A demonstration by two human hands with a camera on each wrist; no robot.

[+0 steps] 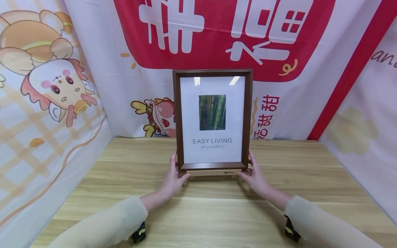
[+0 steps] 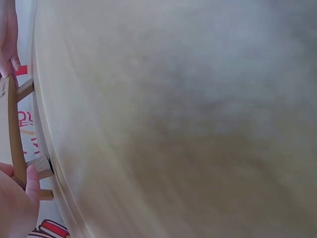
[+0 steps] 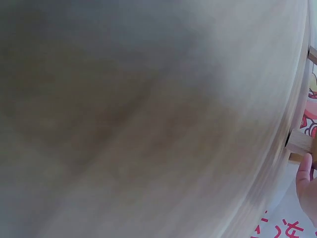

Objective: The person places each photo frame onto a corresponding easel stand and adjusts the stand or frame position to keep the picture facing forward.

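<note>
A brown-rimmed picture frame (image 1: 212, 151) stands upright, leaning slightly back, on the ledge of a small wooden easel (image 1: 211, 173). Behind its glazing is a white sheet with a bamboo picture and the words EASY LIVING. At the lower left corner my left hand (image 1: 174, 177) grips the easel's ledge end, thumb in front and fingers up along the side. My right hand (image 1: 255, 177) holds the opposite end in the same way. The left wrist view shows the ledge (image 2: 12, 129) and its short legs beside the left thumb (image 2: 32, 186). In the right wrist view, the right thumb (image 3: 304, 171) touches the easel near a leg (image 3: 299, 142).
A wood-grain table (image 1: 211, 213) lies beneath the easel. Behind it hangs a printed cloth (image 1: 149, 86) with red and white lettering, close to the table's far edge. More printed cloth (image 1: 46, 137) walls the left side, and another (image 1: 356, 131) the right.
</note>
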